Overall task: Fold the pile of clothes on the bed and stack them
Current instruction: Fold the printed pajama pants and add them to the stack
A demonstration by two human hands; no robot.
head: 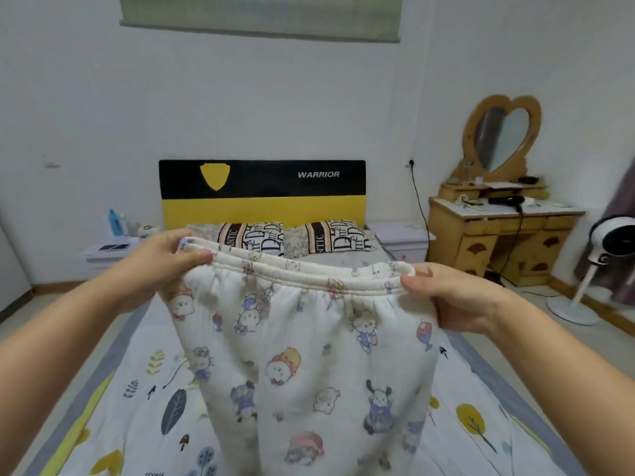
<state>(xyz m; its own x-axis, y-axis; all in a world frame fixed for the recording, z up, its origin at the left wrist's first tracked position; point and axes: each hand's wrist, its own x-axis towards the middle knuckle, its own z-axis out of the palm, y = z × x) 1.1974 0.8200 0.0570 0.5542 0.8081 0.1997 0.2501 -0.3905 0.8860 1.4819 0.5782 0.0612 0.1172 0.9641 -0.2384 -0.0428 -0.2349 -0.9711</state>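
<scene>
A pair of white pyjama trousers (pixel 302 365) printed with cartoon characters hangs in front of me above the bed (pixel 113 400). My left hand (pixel 165 259) pinches the left end of the elastic waistband. My right hand (pixel 450 297) grips the right end of the waistband, so the band is stretched level between both hands. The legs hang down out of the bottom of the view. No pile or stack of other clothes shows; the trousers hide the middle of the bed.
Two lettered pillows (pixel 292 237) lie under the black and yellow headboard (pixel 263 192). A low side table (pixel 110 250) with bottles stands left. A wooden dresser (pixel 498 231) with a heart mirror and a standing fan (pixel 598 266) are on the right.
</scene>
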